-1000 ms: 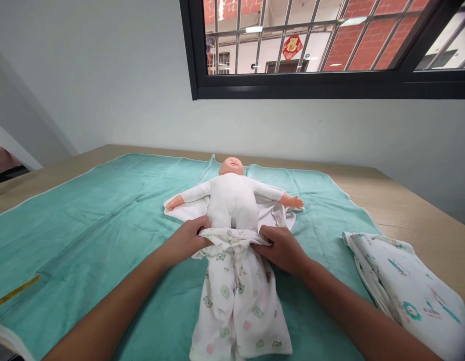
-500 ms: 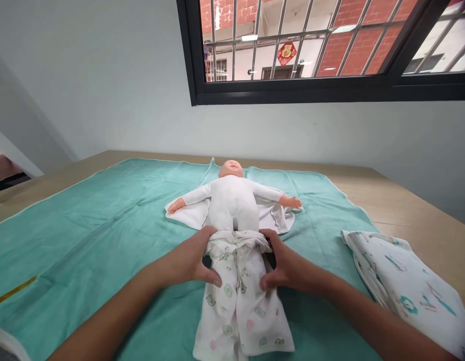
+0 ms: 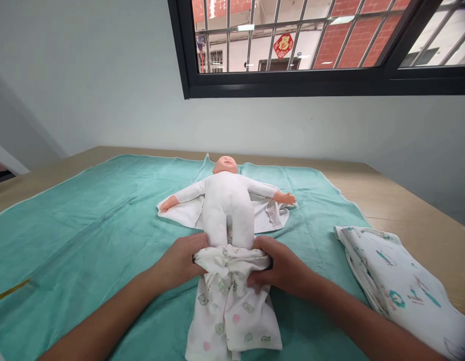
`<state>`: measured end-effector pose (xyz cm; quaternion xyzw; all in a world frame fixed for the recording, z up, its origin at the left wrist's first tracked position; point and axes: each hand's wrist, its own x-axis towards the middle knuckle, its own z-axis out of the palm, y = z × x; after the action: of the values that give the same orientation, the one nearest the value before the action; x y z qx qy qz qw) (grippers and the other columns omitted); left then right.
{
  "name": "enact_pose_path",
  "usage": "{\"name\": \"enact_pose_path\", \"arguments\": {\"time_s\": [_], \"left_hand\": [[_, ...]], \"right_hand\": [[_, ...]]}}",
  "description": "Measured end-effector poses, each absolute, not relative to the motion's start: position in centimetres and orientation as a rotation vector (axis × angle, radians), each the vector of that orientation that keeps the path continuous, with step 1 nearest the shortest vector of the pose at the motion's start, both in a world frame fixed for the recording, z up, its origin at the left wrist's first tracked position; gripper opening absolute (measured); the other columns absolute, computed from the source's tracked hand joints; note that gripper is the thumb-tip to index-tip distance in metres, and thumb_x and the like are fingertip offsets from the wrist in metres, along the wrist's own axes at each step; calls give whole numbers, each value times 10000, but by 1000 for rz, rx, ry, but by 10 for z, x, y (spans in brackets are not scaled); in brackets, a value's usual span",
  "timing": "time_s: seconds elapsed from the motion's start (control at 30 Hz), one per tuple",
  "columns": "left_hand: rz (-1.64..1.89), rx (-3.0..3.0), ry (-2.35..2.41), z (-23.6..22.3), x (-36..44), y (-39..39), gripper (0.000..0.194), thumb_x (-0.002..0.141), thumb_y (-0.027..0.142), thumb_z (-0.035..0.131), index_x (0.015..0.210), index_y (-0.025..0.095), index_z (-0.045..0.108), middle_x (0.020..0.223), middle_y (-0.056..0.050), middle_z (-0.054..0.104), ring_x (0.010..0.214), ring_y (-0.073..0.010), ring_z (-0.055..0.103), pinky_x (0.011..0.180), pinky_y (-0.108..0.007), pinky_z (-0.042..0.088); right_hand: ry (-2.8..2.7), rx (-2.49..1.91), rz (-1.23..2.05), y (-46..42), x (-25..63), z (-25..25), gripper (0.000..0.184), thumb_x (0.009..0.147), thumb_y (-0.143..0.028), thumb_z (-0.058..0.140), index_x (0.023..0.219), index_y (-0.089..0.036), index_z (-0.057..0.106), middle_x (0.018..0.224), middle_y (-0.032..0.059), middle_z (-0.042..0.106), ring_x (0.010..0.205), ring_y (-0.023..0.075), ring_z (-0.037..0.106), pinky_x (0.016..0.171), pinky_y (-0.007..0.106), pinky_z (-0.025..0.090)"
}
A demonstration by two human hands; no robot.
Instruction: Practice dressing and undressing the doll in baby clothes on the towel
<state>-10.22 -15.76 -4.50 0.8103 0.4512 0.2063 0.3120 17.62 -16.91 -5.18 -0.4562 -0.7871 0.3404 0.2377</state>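
A baby doll [image 3: 227,200] lies on its back on a teal blanket [image 3: 104,215], arms spread, with an open white top [image 3: 268,215] under it. Patterned white baby trousers [image 3: 230,301] cover its lower legs, the waistband bunched just below the thighs. My left hand [image 3: 182,260] grips the left side of the waistband. My right hand [image 3: 279,265] grips the right side. Both hands are closed on the fabric.
A folded white cloth with teal print [image 3: 398,286] lies on the blanket's right edge. The wooden table [image 3: 405,200] shows beyond the blanket, against a grey wall under a barred window [image 3: 311,45]. A yellow strip [image 3: 9,292] lies at the left.
The trousers' waistband has slid down from the doll's hips to below its thighs, and both my hands have come toward me with it. More of the doll's white legs shows.
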Motion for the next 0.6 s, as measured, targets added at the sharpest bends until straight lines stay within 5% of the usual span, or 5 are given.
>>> {"name": "enact_pose_path", "arguments": {"time_s": [0.13, 0.37, 0.5, 0.6], "left_hand": [[556, 2191, 1222, -45, -101, -160, 275, 778, 253, 576, 603, 188, 374, 616, 45, 501, 602, -113, 458, 569, -228, 287], [613, 2254, 1265, -49, -104, -161, 275, 763, 228, 513, 571, 193, 319, 536, 50, 403, 522, -95, 360, 535, -241, 222], [539, 2038, 1187, -37, -106, -160, 177, 761, 284, 604, 671, 187, 486, 701, 29, 554, 660, -134, 487, 599, -229, 345], [432, 1906, 1128, -24, -109, -161, 218, 744, 358, 695, 848, 197, 592, 905, 7, 641, 836, -191, 569, 721, -258, 438]], "right_hand": [[-2214, -1158, 817, -171, 176, -56, 229, 690, -218, 758, 743, -198, 536, 817, -14, 601, 769, 161, 509, 686, 247, 359], [-2304, -1191, 698, -171, 176, -58, 224, 677, -171, 710, 688, -191, 487, 729, -16, 566, 707, 151, 470, 634, 247, 300], [-2248, -1187, 859, -174, 178, -49, 215, 699, -211, 738, 787, -205, 542, 849, -10, 595, 783, 166, 509, 683, 248, 368], [-2266, -1210, 1009, -180, 181, -40, 416, 655, -372, 825, 962, -233, 581, 1042, 19, 600, 928, 215, 540, 769, 282, 440]]}}
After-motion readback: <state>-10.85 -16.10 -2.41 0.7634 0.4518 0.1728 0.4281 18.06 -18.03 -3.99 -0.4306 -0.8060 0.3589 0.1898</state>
